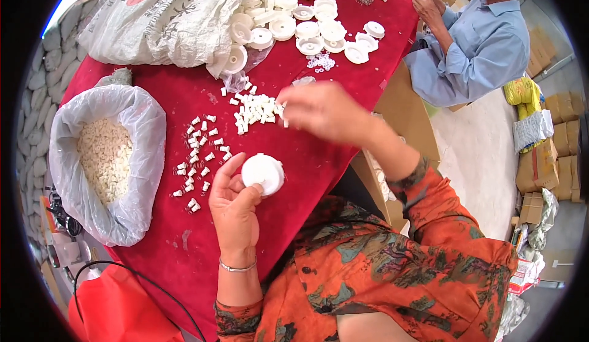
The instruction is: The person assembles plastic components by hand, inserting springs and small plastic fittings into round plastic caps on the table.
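Note:
My left hand [235,213] is closed around a round white plastic cap [260,171], thumb on its face and fingers behind the rim. Small tabs stick out from the cap's edge. Motion smears my right hand [322,110], which is over the right end of a heap of small white plastic plugs [253,112]; whether its fingers hold anything is not visible. Between that heap and the bag, several white plugs with thin metal springs [195,139] lie scattered on the red cloth [184,268].
An open plastic-lined bag [150,176] of small cream pieces stands at the left. At the back are a large woven sack [165,23], many round white plastic parts [307,29] and small translucent rings [321,63]. Across the right edge sits another person [478,53], hands raised together.

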A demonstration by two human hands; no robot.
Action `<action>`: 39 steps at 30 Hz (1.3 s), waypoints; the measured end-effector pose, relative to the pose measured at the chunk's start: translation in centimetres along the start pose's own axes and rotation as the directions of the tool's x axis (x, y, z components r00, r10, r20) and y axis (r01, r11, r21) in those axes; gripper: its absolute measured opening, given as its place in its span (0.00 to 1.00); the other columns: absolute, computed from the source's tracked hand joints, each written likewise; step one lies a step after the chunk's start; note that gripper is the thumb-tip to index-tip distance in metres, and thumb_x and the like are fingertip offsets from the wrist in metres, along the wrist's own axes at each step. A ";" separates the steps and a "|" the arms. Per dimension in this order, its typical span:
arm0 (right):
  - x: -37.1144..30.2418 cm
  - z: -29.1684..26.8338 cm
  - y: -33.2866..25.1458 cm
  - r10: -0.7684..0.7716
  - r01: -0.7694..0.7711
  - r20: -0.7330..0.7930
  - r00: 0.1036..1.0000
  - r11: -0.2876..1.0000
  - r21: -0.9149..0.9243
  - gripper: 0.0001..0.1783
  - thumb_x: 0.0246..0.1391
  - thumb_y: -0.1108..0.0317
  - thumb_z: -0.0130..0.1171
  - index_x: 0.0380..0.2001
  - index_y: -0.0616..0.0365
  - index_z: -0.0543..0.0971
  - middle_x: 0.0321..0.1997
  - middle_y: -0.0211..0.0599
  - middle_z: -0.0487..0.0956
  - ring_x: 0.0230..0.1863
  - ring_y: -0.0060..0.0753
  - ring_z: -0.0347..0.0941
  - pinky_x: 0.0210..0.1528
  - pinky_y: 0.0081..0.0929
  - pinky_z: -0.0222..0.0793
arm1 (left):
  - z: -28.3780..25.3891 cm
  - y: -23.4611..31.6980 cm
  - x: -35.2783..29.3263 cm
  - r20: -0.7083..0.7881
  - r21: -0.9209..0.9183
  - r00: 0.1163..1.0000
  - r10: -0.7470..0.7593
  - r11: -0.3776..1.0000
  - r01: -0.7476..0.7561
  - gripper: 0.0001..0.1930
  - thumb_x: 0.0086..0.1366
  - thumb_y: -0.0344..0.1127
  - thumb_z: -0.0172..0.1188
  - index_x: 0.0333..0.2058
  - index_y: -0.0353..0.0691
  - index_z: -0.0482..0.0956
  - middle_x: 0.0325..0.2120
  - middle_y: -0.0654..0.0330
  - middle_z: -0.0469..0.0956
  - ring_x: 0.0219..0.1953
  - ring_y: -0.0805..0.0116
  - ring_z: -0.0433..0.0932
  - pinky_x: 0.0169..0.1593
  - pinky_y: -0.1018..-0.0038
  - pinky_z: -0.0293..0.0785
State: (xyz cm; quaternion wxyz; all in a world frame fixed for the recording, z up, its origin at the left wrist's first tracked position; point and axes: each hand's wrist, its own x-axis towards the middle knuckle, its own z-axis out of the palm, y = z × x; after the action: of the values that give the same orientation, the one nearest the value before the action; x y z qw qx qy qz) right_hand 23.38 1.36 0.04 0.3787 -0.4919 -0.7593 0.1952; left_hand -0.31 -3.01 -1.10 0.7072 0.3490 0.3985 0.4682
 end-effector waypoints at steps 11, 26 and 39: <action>1.4 -2.8 9.6 0.081 -0.160 -0.150 0.985 0.745 -0.648 0.03 0.49 0.72 0.58 0.29 0.56 0.80 0.29 0.44 0.77 0.31 0.50 0.75 0.34 0.40 0.71 | -1.3 -0.1 0.8 -0.061 0.012 0.993 0.104 0.995 -0.103 0.26 0.54 0.17 0.54 0.54 0.30 0.68 0.36 0.58 0.80 0.36 0.76 0.78 0.37 0.82 0.73; -1.9 4.7 -6.2 -0.173 0.173 -0.018 0.985 0.962 0.209 0.08 0.45 0.80 0.62 0.32 0.60 0.79 0.35 0.38 0.75 0.34 0.35 0.75 0.36 0.27 0.72 | -0.9 -0.4 0.7 -0.064 -0.030 0.983 0.171 0.984 -0.173 0.25 0.56 0.16 0.53 0.54 0.29 0.67 0.42 0.52 0.78 0.43 0.64 0.80 0.46 0.69 0.80; -2.2 7.3 -6.4 -0.209 0.214 -0.185 0.960 0.977 0.004 0.10 0.42 0.80 0.63 0.30 0.62 0.75 0.34 0.41 0.73 0.32 0.42 0.74 0.32 0.32 0.72 | -1.3 -0.2 0.5 -0.054 0.161 0.974 0.218 0.965 -0.207 0.23 0.58 0.17 0.55 0.54 0.29 0.68 0.39 0.54 0.79 0.39 0.71 0.79 0.44 0.76 0.78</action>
State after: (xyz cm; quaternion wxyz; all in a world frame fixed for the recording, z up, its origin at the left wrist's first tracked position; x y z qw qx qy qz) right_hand 14.38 -2.86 -1.16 0.4715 -0.4194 -0.7670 0.1165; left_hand -1.22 -2.44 -1.98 0.6091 0.4266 0.4186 0.5213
